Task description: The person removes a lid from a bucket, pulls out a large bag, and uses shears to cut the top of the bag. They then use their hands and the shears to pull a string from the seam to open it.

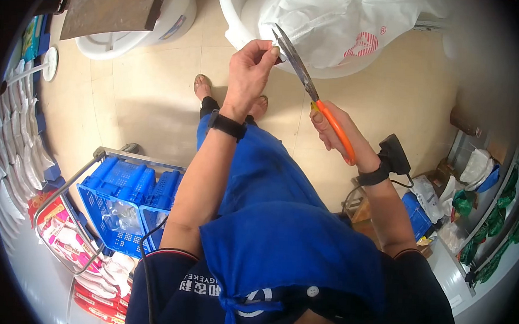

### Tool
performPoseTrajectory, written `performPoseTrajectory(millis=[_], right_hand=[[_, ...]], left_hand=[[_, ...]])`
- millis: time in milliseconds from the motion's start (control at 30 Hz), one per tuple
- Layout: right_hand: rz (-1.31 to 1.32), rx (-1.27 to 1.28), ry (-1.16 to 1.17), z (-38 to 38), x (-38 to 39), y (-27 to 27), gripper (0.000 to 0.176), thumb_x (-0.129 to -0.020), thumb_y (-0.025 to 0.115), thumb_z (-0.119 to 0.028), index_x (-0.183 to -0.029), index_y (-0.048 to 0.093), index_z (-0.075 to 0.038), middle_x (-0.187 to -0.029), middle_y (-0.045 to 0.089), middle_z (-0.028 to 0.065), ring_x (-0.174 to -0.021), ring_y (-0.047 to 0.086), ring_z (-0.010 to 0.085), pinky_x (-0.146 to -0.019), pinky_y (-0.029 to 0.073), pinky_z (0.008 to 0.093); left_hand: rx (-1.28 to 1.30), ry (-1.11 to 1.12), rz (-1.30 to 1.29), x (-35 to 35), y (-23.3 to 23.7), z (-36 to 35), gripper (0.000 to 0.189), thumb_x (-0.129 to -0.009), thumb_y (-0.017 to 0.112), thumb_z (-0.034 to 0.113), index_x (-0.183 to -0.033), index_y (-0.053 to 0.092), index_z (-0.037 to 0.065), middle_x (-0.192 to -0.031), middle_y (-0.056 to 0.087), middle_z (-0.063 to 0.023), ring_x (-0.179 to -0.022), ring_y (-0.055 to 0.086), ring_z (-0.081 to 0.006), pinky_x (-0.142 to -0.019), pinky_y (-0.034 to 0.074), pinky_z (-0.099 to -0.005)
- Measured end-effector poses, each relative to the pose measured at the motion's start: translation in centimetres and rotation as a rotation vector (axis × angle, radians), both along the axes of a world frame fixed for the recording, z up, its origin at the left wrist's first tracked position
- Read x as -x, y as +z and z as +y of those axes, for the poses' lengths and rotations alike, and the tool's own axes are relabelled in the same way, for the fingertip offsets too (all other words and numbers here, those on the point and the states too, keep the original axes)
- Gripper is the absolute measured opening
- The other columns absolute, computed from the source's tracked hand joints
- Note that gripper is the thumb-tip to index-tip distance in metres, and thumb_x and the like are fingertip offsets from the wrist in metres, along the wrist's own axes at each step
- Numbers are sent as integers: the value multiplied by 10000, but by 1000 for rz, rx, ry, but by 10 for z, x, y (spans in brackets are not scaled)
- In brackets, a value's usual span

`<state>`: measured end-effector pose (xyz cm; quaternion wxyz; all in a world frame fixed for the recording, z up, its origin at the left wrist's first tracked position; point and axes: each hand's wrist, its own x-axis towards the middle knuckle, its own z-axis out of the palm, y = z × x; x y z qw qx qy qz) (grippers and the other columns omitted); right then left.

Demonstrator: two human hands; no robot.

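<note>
Orange-handled scissors [333, 129] are held in my right hand [344, 131], with their dark blades pointing up and to the left and slightly parted. The blade tips are beside my left hand [254, 65], whose thumb and fingers pinch a small bit of white material. Just beyond both hands, a large white bag [337, 25] with red print lies over a round white tub [232, 14]. Whether the pinched bit belongs to the bag is unclear.
Blue plastic baskets [114, 198] stand on a metal-framed cart [44, 212] at the left. A lidded white bucket [175, 25] is at the upper left. Stacked bags [16, 131] line the left side. Shelves with green packages [507, 189] are at the right.
</note>
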<state>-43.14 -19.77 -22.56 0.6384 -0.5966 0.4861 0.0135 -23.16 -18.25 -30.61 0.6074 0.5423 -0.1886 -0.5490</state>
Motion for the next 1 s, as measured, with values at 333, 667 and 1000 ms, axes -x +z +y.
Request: performPoseTrajectory(millis=[333, 667, 1000], right_hand=[[105, -166, -61, -2, -9, 16, 439, -896, 506, -501, -868, 459, -66, -656, 407, -38, -496, 401, 29, -412, 336, 187], [-166, -105, -387, -30, -10, 51, 312, -910, 522, -332, -954, 486, -25, -660, 423, -10, -498, 417, 59, -447, 353, 210], [-210, -25, -468, -22, -15, 23, 128, -837, 517, -80, -935, 489, -4, -644, 455, 18, -505, 456, 95, -454, 381, 253]], left_hand=[[2, -201, -189, 3, -8, 7, 126, -871, 590, 75, -932, 588, -36, -813, 624, -38, -739, 578, -89, -684, 472, -234], [-19, -278, 150, 14, 15, 20, 221, -899, 585, 159, -1020, 615, -23, -917, 650, -69, -887, 609, -134, -830, 482, -265], [33, -282, 120, 18, 21, 22, 229, -907, 572, 153, -1042, 603, -31, -914, 651, -73, -877, 609, -136, -834, 478, -266]])
